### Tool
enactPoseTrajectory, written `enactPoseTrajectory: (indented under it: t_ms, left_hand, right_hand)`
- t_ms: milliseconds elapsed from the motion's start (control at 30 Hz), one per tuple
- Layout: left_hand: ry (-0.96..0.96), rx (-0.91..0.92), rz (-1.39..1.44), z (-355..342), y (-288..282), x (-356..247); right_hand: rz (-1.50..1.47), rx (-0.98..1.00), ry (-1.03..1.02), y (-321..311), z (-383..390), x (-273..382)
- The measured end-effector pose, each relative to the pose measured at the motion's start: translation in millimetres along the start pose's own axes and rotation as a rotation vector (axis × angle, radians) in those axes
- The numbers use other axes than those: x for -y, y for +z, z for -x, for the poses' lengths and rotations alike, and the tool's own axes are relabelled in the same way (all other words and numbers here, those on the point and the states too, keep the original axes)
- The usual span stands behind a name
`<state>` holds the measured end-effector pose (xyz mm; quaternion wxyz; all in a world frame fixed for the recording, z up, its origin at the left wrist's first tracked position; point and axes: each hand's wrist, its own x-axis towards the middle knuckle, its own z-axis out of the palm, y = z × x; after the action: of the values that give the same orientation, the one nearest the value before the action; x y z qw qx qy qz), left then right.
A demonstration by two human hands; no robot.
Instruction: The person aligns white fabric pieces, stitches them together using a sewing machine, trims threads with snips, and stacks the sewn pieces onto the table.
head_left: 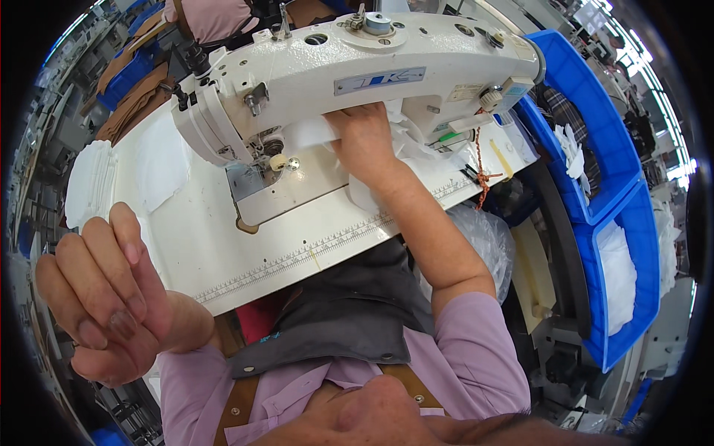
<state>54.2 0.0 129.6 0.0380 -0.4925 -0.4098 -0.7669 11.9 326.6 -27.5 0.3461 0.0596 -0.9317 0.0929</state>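
Observation:
A white sewing machine stands on the pale work table, its needle end to the left. My right hand reaches under the machine's arm, closed on white cloth; the fingertips are hidden there. More of the cloth bunches up to the right of that hand. Raised off the table's left front corner, my left hand has its fingers curled in toward the palm, and nothing shows in them. Beyond it lie a stack of white cloth pieces and a single white piece.
A printed ruler strip runs along the table's front edge. Blue bins with white and checked cloth stand at the right. An orange cord hangs by the machine's right end, above a clear plastic bag. Brown cloth lies behind.

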Motion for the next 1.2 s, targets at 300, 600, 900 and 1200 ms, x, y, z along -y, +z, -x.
enactPoseTrajectory:
  t_ms: [300, 600, 900, 1200]
  left_hand:
    - [0.008, -0.047, 0.028, 2.7, 4.4, 5.3]
    - [-0.190, 0.550, -0.620, -1.5, 75.7, 47.0]
    - [-0.254, 0.579, -0.769, 64.3, 101.8, 97.1]
    - [-0.799, -0.106, -0.115, 96.0, 88.3, 107.0]
  right_hand:
    - [-0.396, -0.056, -0.109, -56.7, 39.4, -2.1]
    - [-0.409, -0.147, -0.198, -87.2, 88.3, 37.6]
    - [-0.701, 0.167, -0.156, -105.4, 128.1, 38.8]
    - [-0.984, 0.191, -0.059, -98.4, 165.4, 34.4]
